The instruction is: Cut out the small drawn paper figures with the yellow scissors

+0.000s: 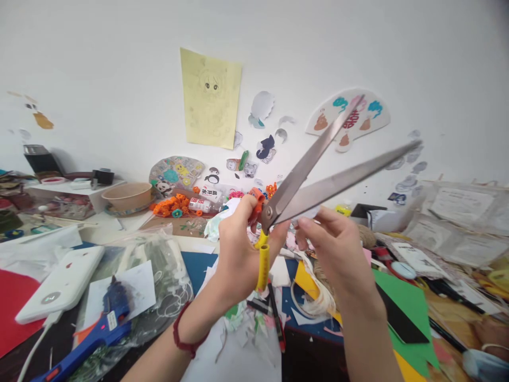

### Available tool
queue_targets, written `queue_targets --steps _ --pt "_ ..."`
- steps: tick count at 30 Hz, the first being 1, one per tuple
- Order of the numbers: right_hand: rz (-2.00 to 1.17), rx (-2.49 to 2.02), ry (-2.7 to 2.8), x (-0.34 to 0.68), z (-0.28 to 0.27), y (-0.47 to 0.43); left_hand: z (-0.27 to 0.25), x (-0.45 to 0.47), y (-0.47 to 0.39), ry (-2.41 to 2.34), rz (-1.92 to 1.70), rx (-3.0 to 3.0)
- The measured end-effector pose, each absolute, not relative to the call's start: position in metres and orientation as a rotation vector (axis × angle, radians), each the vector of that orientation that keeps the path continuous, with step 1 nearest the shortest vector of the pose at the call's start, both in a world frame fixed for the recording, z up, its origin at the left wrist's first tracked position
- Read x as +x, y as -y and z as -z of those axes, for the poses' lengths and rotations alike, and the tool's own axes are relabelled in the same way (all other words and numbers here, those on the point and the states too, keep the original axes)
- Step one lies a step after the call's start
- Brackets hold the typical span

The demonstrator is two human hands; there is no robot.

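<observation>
My left hand point(240, 241), with a dark red cord bracelet point(186, 334) on its wrist, grips a large pair of scissors point(310, 175) by the handles. The metal blades are spread apart and point up to the right. Yellow covers one handle, and orange shows at the other beside my thumb. Just below the lower blade is my right hand point(338, 239), its fingers curled in towards the thumb. Whatever those fingertips may pinch is too small to tell. Paper scraps point(254, 329) lie on a white sheet beneath the hands.
A blue glue gun point(99, 339) and a white power bank point(61, 284) with a cable lie at left. Orange flower-like pieces point(170, 206) and bottles are at the back. At right are a white cord coil point(314, 294) and green paper point(413, 318). Behind stands a white wall point(119, 79).
</observation>
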State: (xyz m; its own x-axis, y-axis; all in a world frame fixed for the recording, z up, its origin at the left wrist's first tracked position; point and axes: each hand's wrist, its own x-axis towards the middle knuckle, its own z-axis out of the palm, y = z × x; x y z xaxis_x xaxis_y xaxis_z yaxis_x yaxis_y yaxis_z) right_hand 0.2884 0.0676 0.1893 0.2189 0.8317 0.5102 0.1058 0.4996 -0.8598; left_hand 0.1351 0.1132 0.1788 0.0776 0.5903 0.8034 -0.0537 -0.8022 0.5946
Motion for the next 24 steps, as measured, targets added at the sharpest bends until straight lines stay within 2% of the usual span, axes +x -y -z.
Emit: queue_targets --steps 7,17,24 --pt "-0.637 -0.962 1.303 0.293 -0.193 -0.065 -0.191 0.132 -0.108 -0.526 -1.487 1.661" --pt "-0.599 -0.998 1.296 0.303 -0.194 -0.062 -0.190 0.135 -0.112 -0.542 -1.469 1.663" --pt "-0.352 -1.032 1.227 0.313 -0.201 -0.055 -0.201 0.091 -0.146 -0.767 -1.417 2.278"
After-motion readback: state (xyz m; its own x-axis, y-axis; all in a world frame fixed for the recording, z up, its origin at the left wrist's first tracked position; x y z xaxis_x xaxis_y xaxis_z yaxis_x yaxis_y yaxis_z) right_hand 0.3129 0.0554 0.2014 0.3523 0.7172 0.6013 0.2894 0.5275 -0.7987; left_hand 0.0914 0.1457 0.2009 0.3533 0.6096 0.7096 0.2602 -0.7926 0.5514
